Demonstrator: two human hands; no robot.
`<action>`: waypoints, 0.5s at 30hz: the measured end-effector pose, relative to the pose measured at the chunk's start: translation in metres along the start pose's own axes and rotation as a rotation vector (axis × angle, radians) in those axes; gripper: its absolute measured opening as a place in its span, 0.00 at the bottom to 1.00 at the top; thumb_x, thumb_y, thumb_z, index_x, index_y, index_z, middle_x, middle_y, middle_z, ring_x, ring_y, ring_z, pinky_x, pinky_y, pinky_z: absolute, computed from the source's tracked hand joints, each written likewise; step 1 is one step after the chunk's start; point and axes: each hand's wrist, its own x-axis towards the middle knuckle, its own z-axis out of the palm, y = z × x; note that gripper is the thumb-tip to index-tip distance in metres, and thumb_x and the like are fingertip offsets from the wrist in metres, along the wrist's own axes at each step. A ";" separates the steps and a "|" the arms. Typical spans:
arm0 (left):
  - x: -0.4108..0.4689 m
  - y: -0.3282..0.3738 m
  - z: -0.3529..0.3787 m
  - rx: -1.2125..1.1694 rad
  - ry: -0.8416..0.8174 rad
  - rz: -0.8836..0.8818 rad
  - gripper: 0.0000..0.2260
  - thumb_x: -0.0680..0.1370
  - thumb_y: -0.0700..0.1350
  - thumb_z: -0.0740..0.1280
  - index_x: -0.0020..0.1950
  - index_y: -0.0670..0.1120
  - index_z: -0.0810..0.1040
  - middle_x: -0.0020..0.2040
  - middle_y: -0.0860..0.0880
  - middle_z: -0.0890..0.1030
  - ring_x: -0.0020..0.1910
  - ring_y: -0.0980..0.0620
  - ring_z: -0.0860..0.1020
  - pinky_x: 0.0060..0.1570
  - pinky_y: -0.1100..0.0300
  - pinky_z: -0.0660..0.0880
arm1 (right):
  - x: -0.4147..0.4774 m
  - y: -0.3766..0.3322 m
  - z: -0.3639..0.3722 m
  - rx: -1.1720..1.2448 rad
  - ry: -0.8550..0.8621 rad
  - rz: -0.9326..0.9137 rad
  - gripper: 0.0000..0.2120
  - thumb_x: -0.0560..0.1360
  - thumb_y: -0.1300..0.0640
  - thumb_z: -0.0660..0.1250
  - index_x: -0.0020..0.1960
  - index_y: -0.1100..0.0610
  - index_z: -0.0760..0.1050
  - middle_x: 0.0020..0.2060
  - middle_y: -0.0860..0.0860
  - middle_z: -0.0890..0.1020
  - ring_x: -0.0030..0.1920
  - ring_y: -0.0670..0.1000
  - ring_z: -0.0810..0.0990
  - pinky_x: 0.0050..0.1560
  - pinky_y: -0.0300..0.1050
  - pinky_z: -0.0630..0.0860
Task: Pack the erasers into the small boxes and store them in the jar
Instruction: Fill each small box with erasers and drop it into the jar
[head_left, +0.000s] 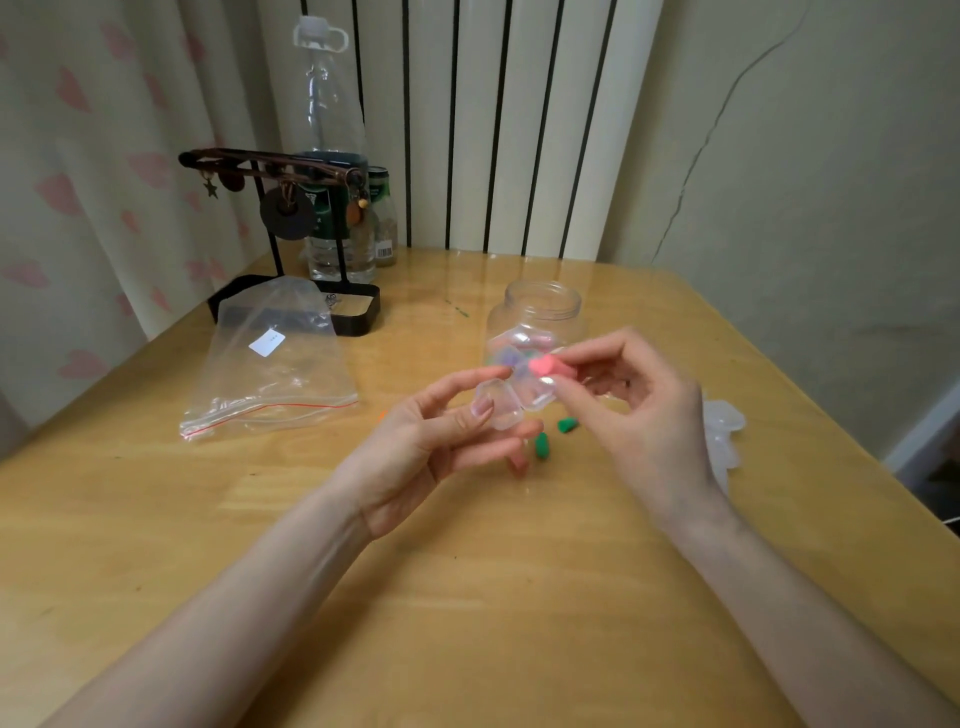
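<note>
1. Head view, centre of frame: left hand, palm up, fingers curled lightly round a small clear plastic box. The box is raised off the wooden table with its hinged lid apparently swung open, so that its mouth meets the other hand.
2. Right hand, right of centre: thumb and forefinger pinch a pink rubber eraser at the box's opening, and the other fingers are curled on nothing. Judged step: loading this eraser.
3. Clear plastic jar, just behind the hands: upright and lidless, with pale coloured items dimly visible inside. It stands close, likely for easy dropping-in.
4. Green erasers, two, on the table beneath the hands: loose, not yet boxed.
5. Spare clear boxes, heaped at right just beyond the right hand, within ready reach.
6. Clear zip-seal bag, left of centre: lying flat, seemingly emptied.
</note>
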 end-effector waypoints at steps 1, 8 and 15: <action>0.000 -0.001 0.001 0.015 -0.033 -0.024 0.17 0.71 0.38 0.64 0.60 0.41 0.76 0.55 0.37 0.81 0.52 0.41 0.82 0.49 0.56 0.80 | -0.002 -0.003 0.003 -0.114 -0.053 -0.120 0.07 0.69 0.64 0.74 0.42 0.56 0.79 0.38 0.48 0.82 0.41 0.46 0.80 0.40 0.39 0.75; -0.001 0.000 -0.003 -0.026 -0.170 -0.158 0.19 0.76 0.41 0.59 0.67 0.38 0.71 0.61 0.35 0.78 0.53 0.43 0.82 0.50 0.58 0.80 | -0.001 0.010 -0.004 -0.324 -0.247 -0.243 0.04 0.68 0.50 0.70 0.41 0.49 0.78 0.39 0.46 0.81 0.46 0.46 0.76 0.53 0.39 0.67; -0.001 0.000 -0.001 -0.029 -0.179 -0.177 0.19 0.76 0.41 0.59 0.66 0.39 0.72 0.56 0.35 0.80 0.50 0.44 0.83 0.47 0.59 0.80 | 0.000 0.010 -0.008 -0.191 -0.238 -0.120 0.08 0.69 0.50 0.70 0.42 0.53 0.83 0.40 0.48 0.83 0.47 0.50 0.77 0.55 0.38 0.69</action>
